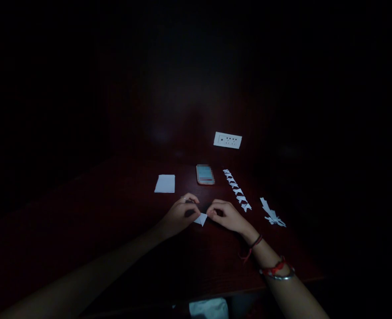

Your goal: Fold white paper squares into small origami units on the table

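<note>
Between my hands is a small folded piece of white paper [201, 219], with a crease line and a pointed lower corner. My left hand [181, 214], with a ring on one finger, pinches the paper's left part between thumb and forefinger. On the other side, my right hand [225, 214] has its thumb and fingertips closed together at the paper's right corner. Its fingertips hide just how they grip that corner. Red cords and a metal bangle circle the right wrist and forearm.
Ahead lie a square white paper stack [165, 183] and a phone [205, 174]. A row of small folded paper pieces [237, 191] runs along the right, with paper strips [272, 213] beyond. A socket panel [227, 140] is on the back wall. The dark red table [129, 199] fades into shadow.
</note>
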Demonstrator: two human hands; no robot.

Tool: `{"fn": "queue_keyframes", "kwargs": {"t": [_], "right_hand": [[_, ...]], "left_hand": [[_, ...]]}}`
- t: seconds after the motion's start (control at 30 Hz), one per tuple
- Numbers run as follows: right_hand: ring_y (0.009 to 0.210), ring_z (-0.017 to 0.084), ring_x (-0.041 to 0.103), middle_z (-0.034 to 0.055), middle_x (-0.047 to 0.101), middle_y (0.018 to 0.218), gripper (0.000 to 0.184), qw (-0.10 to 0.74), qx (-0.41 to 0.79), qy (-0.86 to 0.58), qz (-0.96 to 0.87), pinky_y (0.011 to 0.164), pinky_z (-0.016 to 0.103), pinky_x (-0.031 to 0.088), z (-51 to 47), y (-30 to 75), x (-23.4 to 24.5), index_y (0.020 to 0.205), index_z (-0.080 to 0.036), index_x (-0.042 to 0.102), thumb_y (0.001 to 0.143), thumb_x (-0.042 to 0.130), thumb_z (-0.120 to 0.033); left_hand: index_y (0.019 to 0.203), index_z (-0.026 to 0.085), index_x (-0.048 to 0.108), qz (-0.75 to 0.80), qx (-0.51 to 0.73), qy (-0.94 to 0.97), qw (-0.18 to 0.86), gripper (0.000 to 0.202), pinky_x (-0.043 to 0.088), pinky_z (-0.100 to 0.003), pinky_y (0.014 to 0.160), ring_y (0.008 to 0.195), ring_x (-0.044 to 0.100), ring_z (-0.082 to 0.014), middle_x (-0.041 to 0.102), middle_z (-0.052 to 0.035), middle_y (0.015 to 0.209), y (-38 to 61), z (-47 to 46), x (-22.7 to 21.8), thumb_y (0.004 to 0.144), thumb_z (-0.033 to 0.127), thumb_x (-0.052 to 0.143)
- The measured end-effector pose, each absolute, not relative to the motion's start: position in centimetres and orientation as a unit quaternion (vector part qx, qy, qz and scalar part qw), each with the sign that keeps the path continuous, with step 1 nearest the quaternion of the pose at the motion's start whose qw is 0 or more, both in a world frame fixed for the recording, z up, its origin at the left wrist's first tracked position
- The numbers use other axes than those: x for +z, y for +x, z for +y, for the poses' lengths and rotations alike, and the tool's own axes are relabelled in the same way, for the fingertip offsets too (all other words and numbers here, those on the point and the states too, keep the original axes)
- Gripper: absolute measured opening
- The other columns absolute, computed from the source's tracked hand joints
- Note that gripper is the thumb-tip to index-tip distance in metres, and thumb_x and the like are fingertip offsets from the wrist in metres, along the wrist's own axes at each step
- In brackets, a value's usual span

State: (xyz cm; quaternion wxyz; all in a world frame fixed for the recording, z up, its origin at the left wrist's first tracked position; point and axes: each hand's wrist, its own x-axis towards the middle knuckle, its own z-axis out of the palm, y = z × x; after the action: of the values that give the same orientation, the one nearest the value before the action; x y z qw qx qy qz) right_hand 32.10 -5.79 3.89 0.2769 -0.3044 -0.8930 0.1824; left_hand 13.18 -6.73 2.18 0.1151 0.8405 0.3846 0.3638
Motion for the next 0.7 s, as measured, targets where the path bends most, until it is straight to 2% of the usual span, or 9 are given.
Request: {"fn": "queue_keyframes", "kwargs": {"t": [0.33,0.7], "right_hand": [[0.062,0.008,0.042,-0.0010,0.045,0.067,0.008,0.269,0.152,-0.301,-0.902,0.058,0.018,0.034,-5.5,32.1,3.2,0.072,-0.015,0.051,0.073,0.044,-0.012],[0.060,0.009,0.040,-0.0011,0.043,0.067,0.008,0.233,0.134,-0.285,-0.920,0.059,0.019,0.033,-5.4,32.6,3.3,0.068,-0.016,0.046,0.073,0.042,-0.011]], "left_hand": [[0.071,0.018,0.056,0.378,0.362,0.848,0.088,0.011,0.036,-0.027,0.078,0.087,0.045,-0.0138,0.043,-0.0008,0.094,14.0,-6.3,1.3,0.072,0.016,0.045],[0.062,0.017,0.056,0.370,0.346,0.857,0.096,0.011,0.036,-0.028,0.081,0.091,0.044,-0.0156,0.043,-0.0010,0.102,13.5,-6.2,1.1,0.068,0.013,0.046]]}}
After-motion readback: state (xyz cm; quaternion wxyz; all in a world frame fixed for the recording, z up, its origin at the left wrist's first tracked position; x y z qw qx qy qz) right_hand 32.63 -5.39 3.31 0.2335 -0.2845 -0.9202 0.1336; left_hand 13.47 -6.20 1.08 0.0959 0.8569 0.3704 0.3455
